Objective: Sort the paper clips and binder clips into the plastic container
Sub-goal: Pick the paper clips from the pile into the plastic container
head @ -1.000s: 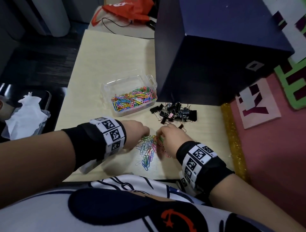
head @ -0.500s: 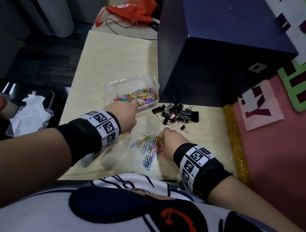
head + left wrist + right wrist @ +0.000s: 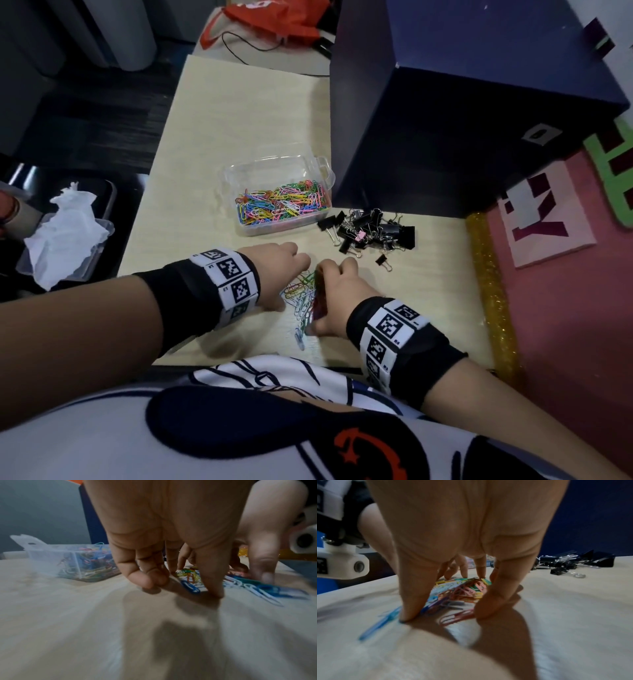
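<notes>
A loose pile of coloured paper clips (image 3: 301, 291) lies on the pale table (image 3: 239, 113) near its front edge. My left hand (image 3: 303, 270) reaches down on the pile's left side, its fingertips (image 3: 213, 588) touching the table and the clips (image 3: 190, 586). My right hand (image 3: 320, 301) cups the pile from the right, thumb and fingers (image 3: 494, 597) curled on either side of the clips (image 3: 464, 591). A clear plastic container (image 3: 246, 171) holding many paper clips stands behind the hands. Black binder clips (image 3: 370, 229) lie heaped to its right.
A big dark blue box (image 3: 462, 113) stands at the back right, close behind the binder clips (image 3: 570, 562). A gold glitter strip (image 3: 489, 291) edges the table's right side. Left of the table sits a tray with crumpled tissue (image 3: 65, 233).
My left hand was at the container half a second ago and has come back to the pile. My right hand has stayed on the pile, which is pushed closer together.
</notes>
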Tool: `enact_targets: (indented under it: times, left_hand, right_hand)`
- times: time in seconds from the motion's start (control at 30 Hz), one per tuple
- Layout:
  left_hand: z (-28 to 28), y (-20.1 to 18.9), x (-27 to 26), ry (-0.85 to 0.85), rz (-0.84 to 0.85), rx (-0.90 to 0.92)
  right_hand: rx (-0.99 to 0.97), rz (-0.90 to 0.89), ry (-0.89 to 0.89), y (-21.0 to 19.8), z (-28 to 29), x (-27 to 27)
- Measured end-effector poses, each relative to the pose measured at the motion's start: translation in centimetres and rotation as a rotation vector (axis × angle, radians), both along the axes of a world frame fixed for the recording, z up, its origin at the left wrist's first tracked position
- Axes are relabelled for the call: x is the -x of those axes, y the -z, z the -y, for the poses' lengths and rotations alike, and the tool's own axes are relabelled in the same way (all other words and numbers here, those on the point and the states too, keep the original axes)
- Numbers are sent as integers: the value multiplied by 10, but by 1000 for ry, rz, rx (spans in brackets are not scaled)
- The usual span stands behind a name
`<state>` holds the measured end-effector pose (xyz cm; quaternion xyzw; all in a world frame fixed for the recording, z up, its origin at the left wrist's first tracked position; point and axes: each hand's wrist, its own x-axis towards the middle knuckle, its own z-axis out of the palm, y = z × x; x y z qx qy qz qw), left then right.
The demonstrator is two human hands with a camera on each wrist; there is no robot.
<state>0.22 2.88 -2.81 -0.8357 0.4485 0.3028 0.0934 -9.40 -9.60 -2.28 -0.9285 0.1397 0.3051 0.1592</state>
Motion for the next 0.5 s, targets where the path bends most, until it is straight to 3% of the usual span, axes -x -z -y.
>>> enact_targets:
  times: [0.33,0.5]
  left_hand:
    - [12,-1,-2,6,49,19]
    - [7,-2,-6,-23,44,45]
  right_hand:
    - [-63,190,-40,7,9,-15]
    - [-75,226,32,10,13,-20]
